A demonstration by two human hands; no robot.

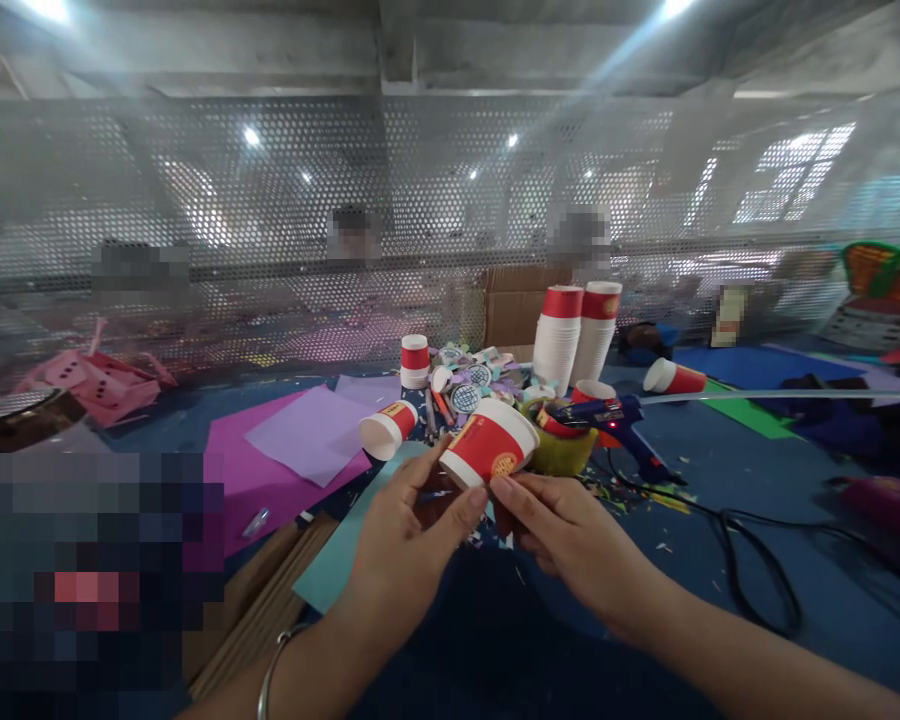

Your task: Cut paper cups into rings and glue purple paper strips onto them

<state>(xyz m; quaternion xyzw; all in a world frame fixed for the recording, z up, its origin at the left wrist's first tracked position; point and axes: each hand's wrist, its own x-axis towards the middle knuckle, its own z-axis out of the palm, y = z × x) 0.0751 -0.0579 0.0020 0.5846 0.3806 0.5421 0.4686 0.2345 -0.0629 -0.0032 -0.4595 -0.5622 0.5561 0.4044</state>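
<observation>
The left hand (pixel 409 540) and right hand (pixel 559 520) jointly grasp the cup (pixel 487 443), tilted, above the table (pixel 686 530). The glue gun (pixel 631 430) is positioned beyond the right hand. Two cup stacks (pixel 557 345) stand upright farther back.

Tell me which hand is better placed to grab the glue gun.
Likely the right hand: the blue glue gun lies to the right, nearer to it than to the left hand. Both hands are on the red-and-white cup, so the left would need to keep it.
</observation>
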